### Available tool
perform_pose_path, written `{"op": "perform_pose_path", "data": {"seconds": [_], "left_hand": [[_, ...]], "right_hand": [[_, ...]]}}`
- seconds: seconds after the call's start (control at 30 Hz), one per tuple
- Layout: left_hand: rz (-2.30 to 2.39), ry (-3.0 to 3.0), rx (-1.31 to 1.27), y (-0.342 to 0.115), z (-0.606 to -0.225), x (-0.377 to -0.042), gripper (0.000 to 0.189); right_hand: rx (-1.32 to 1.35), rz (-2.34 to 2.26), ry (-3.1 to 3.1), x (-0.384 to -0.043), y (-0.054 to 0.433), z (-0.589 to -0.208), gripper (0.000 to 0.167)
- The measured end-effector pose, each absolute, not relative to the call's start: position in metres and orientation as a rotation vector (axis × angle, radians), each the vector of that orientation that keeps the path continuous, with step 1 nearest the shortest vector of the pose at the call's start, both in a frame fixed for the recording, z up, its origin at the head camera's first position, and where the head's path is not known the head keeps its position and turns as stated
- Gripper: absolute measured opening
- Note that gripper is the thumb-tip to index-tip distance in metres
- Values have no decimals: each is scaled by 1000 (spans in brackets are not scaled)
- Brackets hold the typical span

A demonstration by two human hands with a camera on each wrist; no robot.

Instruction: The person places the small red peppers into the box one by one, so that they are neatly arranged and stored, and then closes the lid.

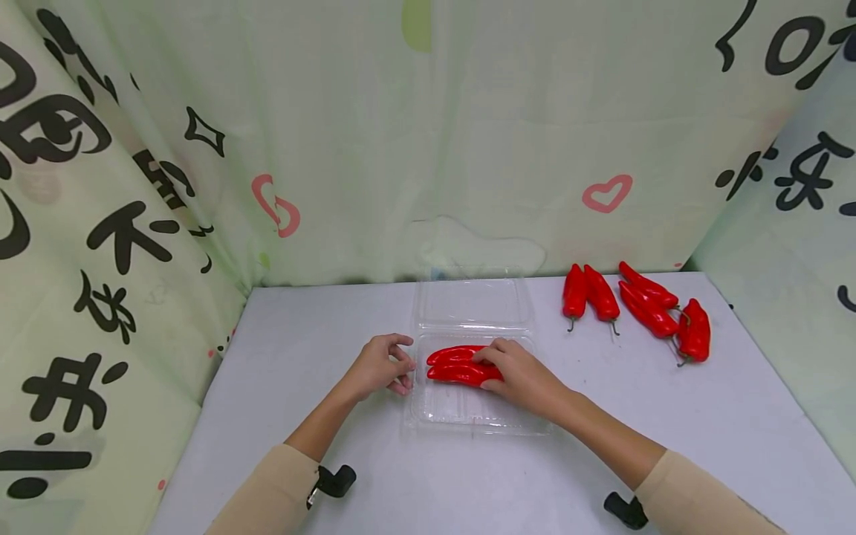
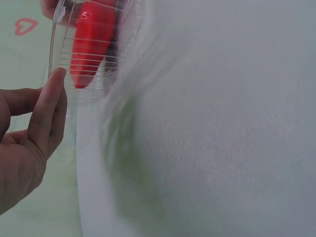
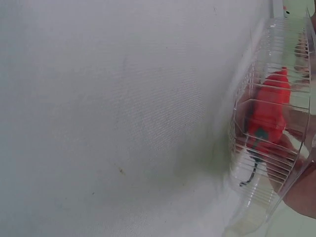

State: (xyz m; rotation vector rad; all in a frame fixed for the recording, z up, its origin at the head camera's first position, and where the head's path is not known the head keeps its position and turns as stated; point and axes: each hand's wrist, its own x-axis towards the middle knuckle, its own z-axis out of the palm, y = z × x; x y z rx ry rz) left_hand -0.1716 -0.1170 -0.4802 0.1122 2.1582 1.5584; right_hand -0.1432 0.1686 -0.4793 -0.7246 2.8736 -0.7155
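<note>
Pinching the nearer red pepper (image 1: 460, 374) inside the clear tray (image 1: 471, 410), right hand (image 1: 518, 371) at work!
Left hand (image 1: 383, 365) sits loosely bent at the rim, holding nothing. A careless release could roll this pepper against its farther neighbour (image 1: 453, 354); its long axis runs left-right, tip left. Five more peppers (image 1: 645, 308) lie rightward on the counter (image 1: 321, 319).

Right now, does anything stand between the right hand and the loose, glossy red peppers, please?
Only the clear plastic container does, along its right side; above that, nothing visible separates the right hand from those peppers.
</note>
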Motion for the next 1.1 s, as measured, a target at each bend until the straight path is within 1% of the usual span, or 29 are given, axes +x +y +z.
{"op": "perform_pose_path", "data": {"seconds": [0.5,0.87,1.1], "left_hand": [[1538,2173,93,-116,-482,-172,50],[1535,2181,91,-117,-480,-172,50],[1524,2186,90,-117,-479,-172,49]], "right_hand": [[-722,-858,2895,-137,196,-471,47],[-680,-969,2981,-133,221,-463,52],[-595,-939,3052,-132,244,-459,56]]}}
